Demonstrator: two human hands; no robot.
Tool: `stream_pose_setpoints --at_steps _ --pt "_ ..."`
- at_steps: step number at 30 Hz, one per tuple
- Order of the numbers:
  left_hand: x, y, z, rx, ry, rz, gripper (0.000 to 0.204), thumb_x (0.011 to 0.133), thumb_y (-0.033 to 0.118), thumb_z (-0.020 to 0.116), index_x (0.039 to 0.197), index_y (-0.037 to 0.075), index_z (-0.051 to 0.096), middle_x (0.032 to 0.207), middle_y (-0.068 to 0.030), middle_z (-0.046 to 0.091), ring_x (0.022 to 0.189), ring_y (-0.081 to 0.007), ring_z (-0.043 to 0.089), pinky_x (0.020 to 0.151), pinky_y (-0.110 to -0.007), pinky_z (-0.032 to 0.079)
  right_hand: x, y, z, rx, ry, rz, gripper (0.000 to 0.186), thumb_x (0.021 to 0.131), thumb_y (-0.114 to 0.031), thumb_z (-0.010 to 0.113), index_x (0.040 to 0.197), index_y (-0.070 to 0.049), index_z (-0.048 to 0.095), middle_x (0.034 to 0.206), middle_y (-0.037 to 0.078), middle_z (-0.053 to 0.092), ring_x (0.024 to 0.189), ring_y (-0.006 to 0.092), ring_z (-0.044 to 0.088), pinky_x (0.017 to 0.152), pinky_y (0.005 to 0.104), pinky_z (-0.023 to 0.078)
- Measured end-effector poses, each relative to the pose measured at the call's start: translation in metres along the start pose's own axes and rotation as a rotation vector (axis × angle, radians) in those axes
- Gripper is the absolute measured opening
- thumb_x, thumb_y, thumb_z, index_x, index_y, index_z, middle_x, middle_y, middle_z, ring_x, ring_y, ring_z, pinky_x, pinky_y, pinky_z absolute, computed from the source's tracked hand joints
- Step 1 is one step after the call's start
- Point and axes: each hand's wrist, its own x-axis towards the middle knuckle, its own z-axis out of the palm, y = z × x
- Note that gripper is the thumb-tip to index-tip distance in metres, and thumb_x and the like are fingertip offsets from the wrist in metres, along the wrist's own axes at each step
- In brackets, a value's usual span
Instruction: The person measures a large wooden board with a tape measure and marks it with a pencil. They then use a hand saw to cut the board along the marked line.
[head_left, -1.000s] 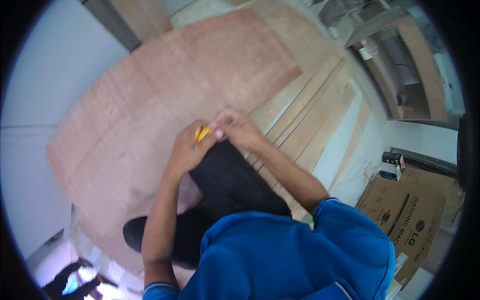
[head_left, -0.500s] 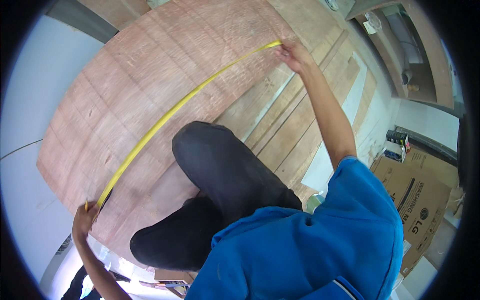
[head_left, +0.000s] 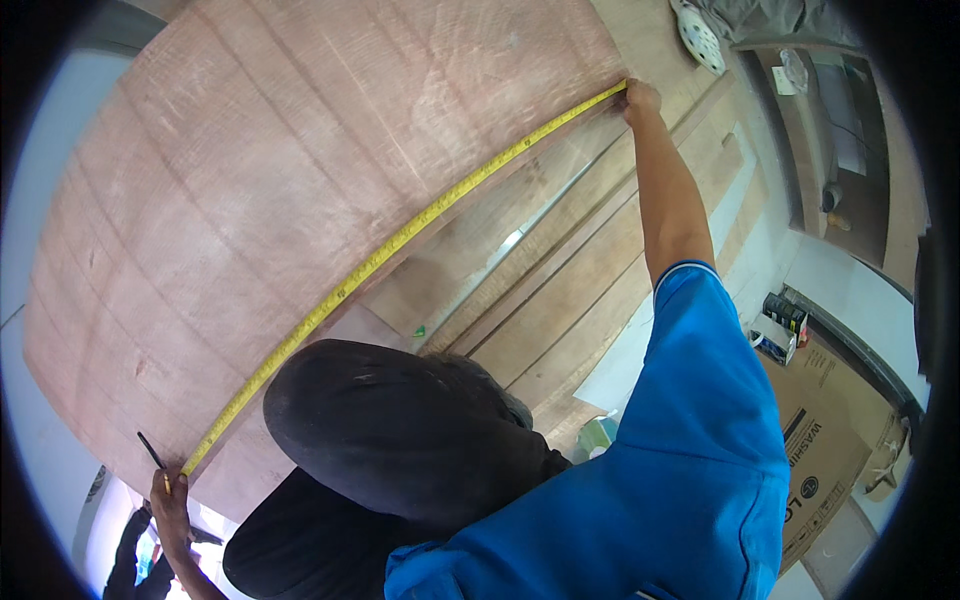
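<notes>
A yellow tape measure (head_left: 400,237) stretches along the near edge of a large reddish plywood sheet (head_left: 250,170), its blade lying close to the wood with the markings up. At the sheet's far right corner my right hand (head_left: 642,100) is closed on one end of the blade. My left hand (head_left: 172,505) grips the other end at the near left edge. A thin dark pencil (head_left: 150,450) also sticks up from the fingers of that hand. The tape's case cannot be made out in either hand. My bent knee (head_left: 370,410) is beside the blade's near part.
Under and beside the sheet lie several wooden boards (head_left: 570,330). A white clog (head_left: 697,38) and a grey trouser leg (head_left: 780,20) of another person show at top right. Wooden shelving (head_left: 850,150) and a cardboard box (head_left: 830,440) stand at right. Dark-clothed legs (head_left: 130,550) appear at lower left.
The arched, twisted blade has come down along the sheet's near edge. My right hand has moved right to the corner, and my left hand slightly lower. The clog has come further into view.
</notes>
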Motion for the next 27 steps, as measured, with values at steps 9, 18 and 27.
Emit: stream_pose_setpoints --at_steps 9,18,27 --pt "-0.027 0.026 0.009 0.083 -0.071 -0.035 0.034 0.103 0.022 0.062 0.126 -0.002 0.066 0.122 -0.0258 0.070 0.114 -0.0419 0.067 0.096 -0.048 0.052 0.037 -0.035 0.036 0.622 0.043 0.089 0.026 0.092 -0.025 0.069 0.115 -0.012 0.070 0.113 0.008 0.074 0.102 0.0270 0.069 0.091 0.0410 0.056" --pt "-0.005 -0.004 0.004 0.362 -0.094 -0.268 0.058 0.097 0.058 0.063 0.101 0.002 0.078 0.100 -0.0242 0.075 0.096 -0.0436 0.072 0.084 -0.052 0.056 0.043 0.076 0.057 1.827 -0.240 0.170 0.057 0.107 -0.031 0.058 0.150 0.005 0.050 0.150 0.017 0.055 0.137 0.0302 0.052 0.113 0.0465 0.044" --pt "-0.011 -0.067 0.020 0.513 0.155 -0.440 0.038 0.090 0.039 0.077 0.101 0.003 0.080 0.097 -0.0168 0.079 0.089 -0.0353 0.076 0.078 -0.047 0.060 0.018 -0.002 0.036 1.465 0.136 0.153 0.061 0.104 -0.034 0.063 0.144 0.010 0.050 0.143 0.016 0.059 0.127 0.0280 0.057 0.111 0.0407 0.045"
